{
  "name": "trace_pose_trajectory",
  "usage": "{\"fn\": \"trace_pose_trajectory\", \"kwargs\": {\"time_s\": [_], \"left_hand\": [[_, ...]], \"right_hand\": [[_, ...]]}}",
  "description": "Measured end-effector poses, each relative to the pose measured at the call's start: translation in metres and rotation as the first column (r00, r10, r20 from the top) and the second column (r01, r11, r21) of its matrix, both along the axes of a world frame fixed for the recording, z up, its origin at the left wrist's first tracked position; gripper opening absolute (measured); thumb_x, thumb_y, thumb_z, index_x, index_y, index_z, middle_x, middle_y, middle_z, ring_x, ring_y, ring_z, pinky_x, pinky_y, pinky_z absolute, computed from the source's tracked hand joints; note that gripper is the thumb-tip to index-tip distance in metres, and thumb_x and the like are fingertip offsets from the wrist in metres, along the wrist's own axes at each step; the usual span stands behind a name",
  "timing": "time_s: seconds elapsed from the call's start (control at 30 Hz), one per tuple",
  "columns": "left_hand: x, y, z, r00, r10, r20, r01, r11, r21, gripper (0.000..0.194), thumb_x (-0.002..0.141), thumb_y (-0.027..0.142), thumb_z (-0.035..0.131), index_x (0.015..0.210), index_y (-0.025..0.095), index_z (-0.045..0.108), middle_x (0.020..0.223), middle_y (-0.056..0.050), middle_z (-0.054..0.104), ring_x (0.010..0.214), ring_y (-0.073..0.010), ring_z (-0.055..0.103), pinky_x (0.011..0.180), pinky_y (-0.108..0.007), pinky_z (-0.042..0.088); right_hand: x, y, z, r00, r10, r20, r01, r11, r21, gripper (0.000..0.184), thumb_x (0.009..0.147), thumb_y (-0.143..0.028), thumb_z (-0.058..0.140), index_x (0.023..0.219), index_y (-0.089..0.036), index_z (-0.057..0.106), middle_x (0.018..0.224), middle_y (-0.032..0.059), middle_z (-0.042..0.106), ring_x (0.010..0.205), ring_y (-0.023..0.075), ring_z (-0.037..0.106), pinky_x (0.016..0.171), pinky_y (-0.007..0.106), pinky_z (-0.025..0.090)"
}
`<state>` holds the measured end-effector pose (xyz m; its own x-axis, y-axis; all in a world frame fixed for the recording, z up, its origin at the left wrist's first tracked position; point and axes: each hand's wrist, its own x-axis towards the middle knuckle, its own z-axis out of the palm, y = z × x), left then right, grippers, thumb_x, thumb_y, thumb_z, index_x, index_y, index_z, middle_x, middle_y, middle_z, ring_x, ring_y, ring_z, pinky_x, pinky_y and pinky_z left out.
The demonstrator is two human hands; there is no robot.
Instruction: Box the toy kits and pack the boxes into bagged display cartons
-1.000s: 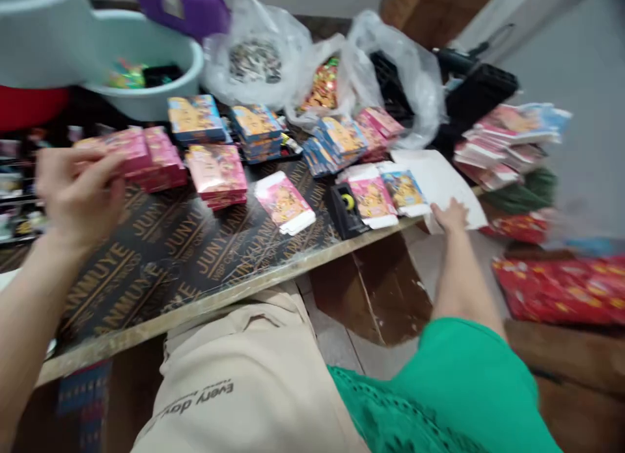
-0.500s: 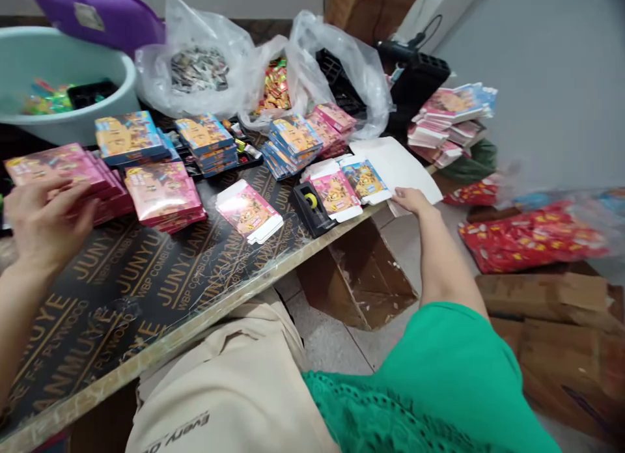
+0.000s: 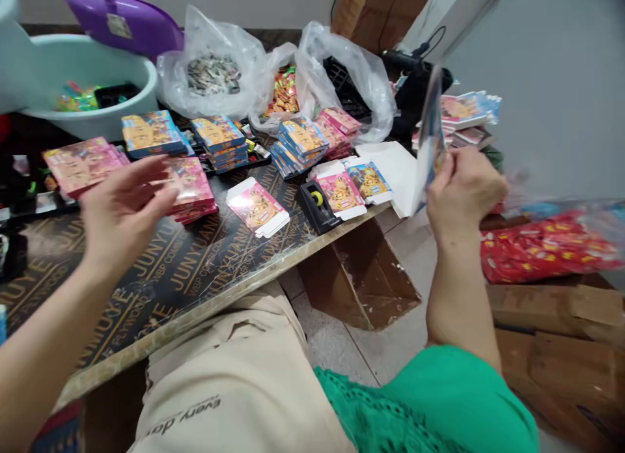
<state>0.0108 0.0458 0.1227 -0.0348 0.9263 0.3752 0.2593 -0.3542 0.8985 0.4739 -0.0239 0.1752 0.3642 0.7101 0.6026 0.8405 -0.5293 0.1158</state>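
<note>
My right hand (image 3: 463, 186) is closed on the lower edge of a flat carton (image 3: 430, 140) with blue print, raised upright and seen almost edge-on, slightly blurred. Off to the left, my left hand (image 3: 127, 205) hovers with fingers apart in front of the pink box stack (image 3: 191, 181), holding nothing. A flattened pink carton (image 3: 258, 207) lies on the dark board. Beside a black tape dispenser (image 3: 317, 207) are another pink carton (image 3: 340, 191) and a blue one (image 3: 370, 181). White sheets (image 3: 396, 173) lie under them at the table's right end.
Stacks of blue boxes (image 3: 219, 135) and pink boxes (image 3: 81, 161) stand along the table. Behind are a pale tub (image 3: 141, 92), a purple lid (image 3: 141, 23) and plastic bags (image 3: 273, 56). A cardboard box (image 3: 359, 277) sits on the floor past the table edge.
My right hand has lifted a flat carton up from the table's right end. My left hand has come off the pink boxes at the far left and moved right.
</note>
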Motion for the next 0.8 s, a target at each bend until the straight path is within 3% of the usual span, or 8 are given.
{"fn": "trace_pose_trajectory", "kwargs": {"time_s": [0.1, 0.17, 0.27, 0.33, 0.4, 0.53, 0.7, 0.8], "left_hand": [[0.052, -0.009, 0.019, 0.871, -0.386, 0.302, 0.433, 0.895, -0.105, 0.081, 0.063, 0.057, 0.088, 0.136, 0.033, 0.061, 0.127, -0.006, 0.072, 0.113, -0.0294, 0.070, 0.092, -0.048, 0.061], [0.076, -0.015, 0.029, 0.757, -0.509, 0.409, 0.564, 0.825, -0.017, 0.084, 0.063, 0.067, 0.084, 0.137, 0.036, 0.058, 0.131, -0.005, 0.068, 0.120, -0.0322, 0.067, 0.093, -0.050, 0.060], [0.082, -0.024, 0.037, 0.818, -0.392, 0.420, 0.382, 0.917, 0.113, 0.069, 0.073, 0.057, 0.082, 0.133, 0.032, 0.059, 0.126, -0.005, 0.069, 0.126, -0.0311, 0.064, 0.107, -0.052, 0.052], [0.063, -0.031, 0.036, 0.882, -0.206, 0.423, 0.183, 0.979, 0.094, 0.064, 0.075, 0.047, 0.083, 0.132, 0.030, 0.059, 0.118, -0.005, 0.072, 0.119, -0.0286, 0.067, 0.107, -0.048, 0.053], [0.031, -0.041, 0.033, 0.902, -0.065, 0.427, 0.061, 0.998, 0.023, 0.062, 0.073, 0.043, 0.083, 0.129, 0.029, 0.061, 0.111, -0.004, 0.074, 0.110, -0.0273, 0.071, 0.098, -0.043, 0.059], [-0.034, -0.069, 0.022, 0.895, 0.103, 0.434, -0.027, 0.983, -0.180, 0.056, 0.061, 0.037, 0.085, 0.114, 0.027, 0.069, 0.103, -0.003, 0.077, 0.096, -0.0278, 0.073, 0.080, -0.036, 0.064], [-0.074, -0.099, -0.007, 0.841, 0.311, 0.442, -0.099, 0.893, -0.439, 0.033, 0.060, 0.041, 0.079, 0.087, 0.024, 0.071, 0.090, -0.003, 0.078, 0.079, -0.0270, 0.074, 0.062, -0.035, 0.063], [-0.092, -0.114, -0.023, 0.833, 0.325, 0.448, -0.125, 0.899, -0.420, 0.031, 0.065, 0.042, 0.078, 0.089, 0.023, 0.070, 0.088, -0.003, 0.078, 0.078, -0.0255, 0.074, 0.062, -0.033, 0.061]], "right_hand": [[-0.096, -0.023, 0.012, 0.877, 0.432, 0.211, -0.445, 0.895, 0.019, 0.035, 0.104, -0.020, 0.036, 0.114, -0.013, 0.069, 0.144, 0.0211, 0.060, 0.102, 0.0233, 0.073, 0.080, 0.038, 0.053], [-0.154, -0.031, 0.007, 0.626, 0.697, 0.349, -0.731, 0.680, -0.047, 0.030, 0.102, -0.018, 0.042, 0.116, -0.015, 0.068, 0.141, 0.0156, 0.064, 0.092, 0.0205, 0.074, 0.075, 0.035, 0.056], [-0.212, -0.029, -0.005, 0.194, 0.925, 0.327, -0.964, 0.242, -0.113, 0.022, 0.100, -0.021, 0.051, 0.107, -0.019, 0.071, 0.132, 0.0091, 0.072, 0.108, 0.0220, 0.072, 0.088, 0.036, 0.059], [-0.224, -0.020, -0.007, 0.078, 0.982, 0.172, -0.995, 0.087, -0.044, 0.028, 0.102, -0.036, 0.050, 0.112, -0.019, 0.070, 0.133, 0.0101, 0.071, 0.117, 0.0234, 0.069, 0.095, 0.039, 0.058], [-0.218, -0.004, -0.005, 0.123, 0.992, -0.007, -0.984, 0.123, 0.127, 0.049, 0.101, -0.056, 0.044, 0.126, -0.020, 0.066, 0.138, 0.0122, 0.066, 0.126, 0.0263, 0.065, 0.102, 0.045, 0.056], [-0.197, 0.036, -0.016, 0.288, 0.853, -0.436, -0.730, 0.490, 0.476, 0.067, 0.097, -0.070, 0.037, 0.144, -0.025, 0.056, 0.139, 0.0126, 0.063, 0.135, 0.0311, 0.057, 0.108, 0.054, 0.050], [-0.225, 0.043, -0.069, -0.266, 0.613, -0.744, -0.539, 0.546, 0.642, 0.049, 0.087, -0.061, 0.063, 0.122, -0.028, 0.072, 0.111, 0.0065, 0.076, 0.108, 0.0287, 0.071, 0.090, 0.044, 0.060], [-0.244, 0.030, -0.088, -0.448, 0.492, -0.746, -0.466, 0.584, 0.665, 0.041, 0.077, -0.048, 0.076, 0.113, -0.030, 0.075, 0.103, 0.0040, 0.079, 0.092, 0.0252, 0.074, 0.079, 0.040, 0.060]]}}
